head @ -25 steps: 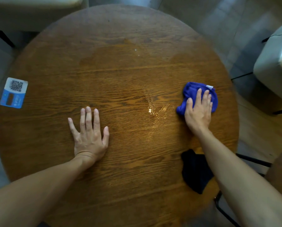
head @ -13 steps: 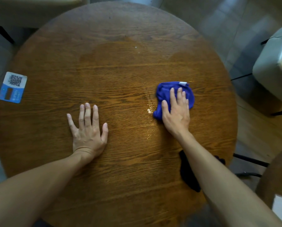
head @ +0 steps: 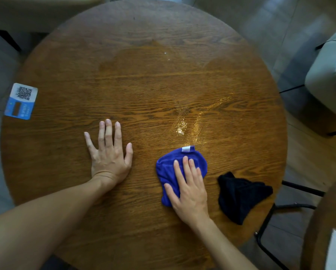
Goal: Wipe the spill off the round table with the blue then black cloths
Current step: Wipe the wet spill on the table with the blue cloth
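**Blue cloth pressed flat, wet patch just beyond it**

On the round wooden table (head: 143, 84), the blue cloth (head: 171, 170) is pinned down near the front-right part of the top by the right hand (head: 190, 190). The palm is laid flat over the bunched fabric with the fingers (head: 185, 166) stretched out and close together, so nothing is really gripped, just pressed. A small white tag on the cloth's far edge is left showing.

Just past that tag, a shiny wet streak (head: 184, 125) can be seen on the wood, with a fainter damp sheen spread wider toward the far side of the table. The streak and the cloth are near but not quite touching, as far as can be told.

The left hand (head: 109, 154) is planted flat on bare wood, fingers straight and slightly spread, thumb out, nothing held.

The black cloth (head: 239, 195) is left crumpled just to the right of the blue one, close to the table's edge, untouched by either hand. A blue-and-white QR card (head: 21, 101) is stuck at the far left rim.
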